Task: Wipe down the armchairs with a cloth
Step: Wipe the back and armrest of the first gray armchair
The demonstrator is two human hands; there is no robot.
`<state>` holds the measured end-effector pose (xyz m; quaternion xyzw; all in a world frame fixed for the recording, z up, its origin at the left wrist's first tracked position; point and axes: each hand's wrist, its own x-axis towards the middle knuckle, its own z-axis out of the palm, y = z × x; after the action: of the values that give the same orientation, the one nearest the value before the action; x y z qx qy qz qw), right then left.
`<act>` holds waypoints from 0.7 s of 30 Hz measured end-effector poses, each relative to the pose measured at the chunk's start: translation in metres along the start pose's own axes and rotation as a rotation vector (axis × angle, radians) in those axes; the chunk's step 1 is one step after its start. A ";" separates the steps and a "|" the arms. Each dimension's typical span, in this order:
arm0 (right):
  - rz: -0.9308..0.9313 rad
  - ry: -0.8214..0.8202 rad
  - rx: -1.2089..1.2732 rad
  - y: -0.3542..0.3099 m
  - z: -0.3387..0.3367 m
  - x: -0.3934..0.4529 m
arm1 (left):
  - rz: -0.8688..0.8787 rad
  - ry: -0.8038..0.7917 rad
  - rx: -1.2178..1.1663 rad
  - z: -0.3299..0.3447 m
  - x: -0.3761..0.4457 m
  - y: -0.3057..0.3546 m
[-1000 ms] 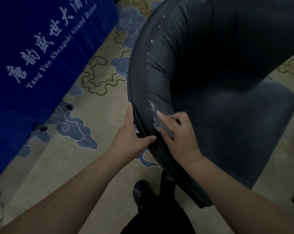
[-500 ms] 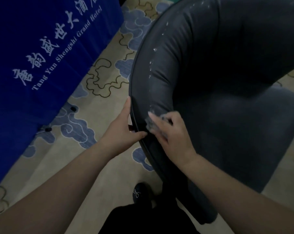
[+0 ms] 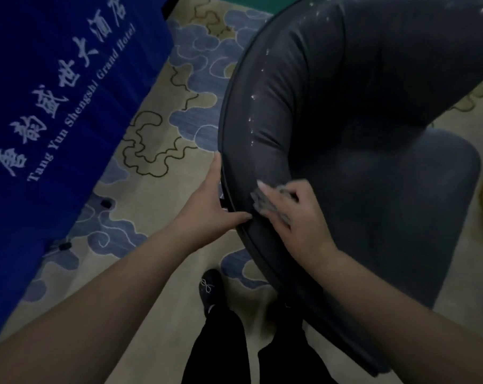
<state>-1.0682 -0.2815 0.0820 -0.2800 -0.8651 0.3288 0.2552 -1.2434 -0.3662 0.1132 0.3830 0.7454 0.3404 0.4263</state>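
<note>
I have the small grey folded cloth (image 3: 265, 202) pinned flat against the padded top roll of the dark blue-grey leather armchair (image 3: 373, 151), right under my right hand (image 3: 295, 217); the hand is pressed down on it with fingers spread over the fabric, so it grips the cloth rather than hanging free. My left hand (image 3: 215, 209) sits just beside it on the outer side of the backrest, fingers up along the piped edge and thumb hooked over the rim, clamped on the chair to steady it. The two hands are near each other, the thumb tip almost touching the cloth. Ahead of the right hand, along the curve of the roll, a line of small bright droplets or specks (image 3: 252, 120) glints on the leather, so I judge I am mid-wipe on the top of the backrest with that stretch yet to be done. The next move, as I read it, calls for sliding the cloth forward along the roll, keeping pressure even and the left hand braced. Beyond the left hand lies the beige carpet with blue cloud patterns (image 3: 162, 128), and further out a deep blue table cloth with white lettering (image 3: 54, 92). Below both hands I see my dark shoe (image 3: 210, 289).
</note>
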 end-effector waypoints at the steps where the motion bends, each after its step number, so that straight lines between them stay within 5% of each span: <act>1: -0.020 0.042 -0.027 -0.001 0.009 0.024 | -0.006 -0.012 0.000 -0.002 0.004 -0.002; 6: 0.116 0.164 -0.076 0.002 0.031 0.107 | 0.020 -0.046 0.037 -0.012 0.020 -0.001; 14: 0.168 0.122 -0.105 -0.007 0.021 0.027 | 0.041 -0.142 0.079 -0.038 0.052 0.008; 21: 0.096 0.190 -0.158 0.010 0.032 0.127 | 0.027 -0.165 -0.033 -0.047 0.066 0.003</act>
<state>-1.1758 -0.2059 0.0873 -0.3700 -0.8459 0.2435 0.2972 -1.3070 -0.3164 0.1096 0.4128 0.6967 0.3259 0.4879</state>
